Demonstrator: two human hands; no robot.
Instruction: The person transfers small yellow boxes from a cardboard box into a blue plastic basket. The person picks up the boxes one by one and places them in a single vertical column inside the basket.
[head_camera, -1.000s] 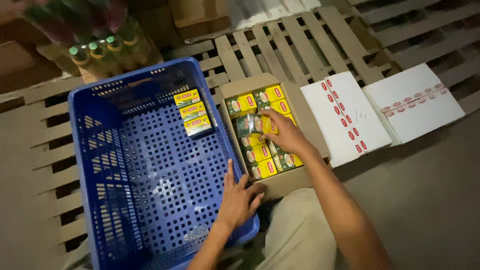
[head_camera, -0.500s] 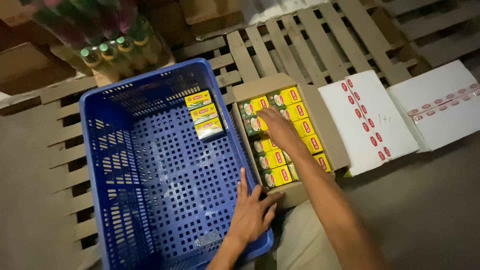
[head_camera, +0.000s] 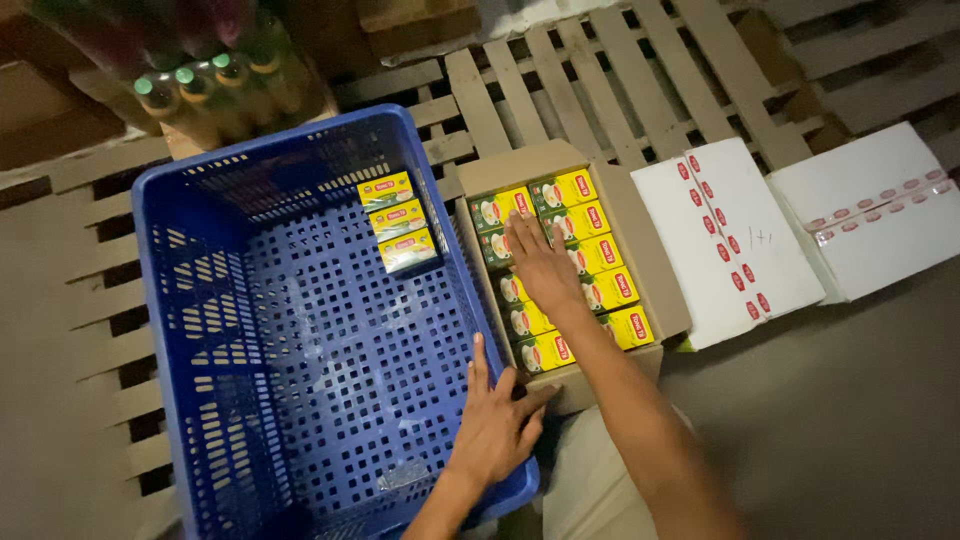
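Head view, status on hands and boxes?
Right hand flat on yellow boxes in carton. Left hand on crate rim. Three boxes in crate. Nothing in the way.

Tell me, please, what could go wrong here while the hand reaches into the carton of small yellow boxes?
The right hand lies flat over the tightly packed yellow boxes; lifting one may drag out its neighbours. The left hand presses the blue crate rim, which could shift on the slatted pallet. Light is dim, so a miscount seems possible.
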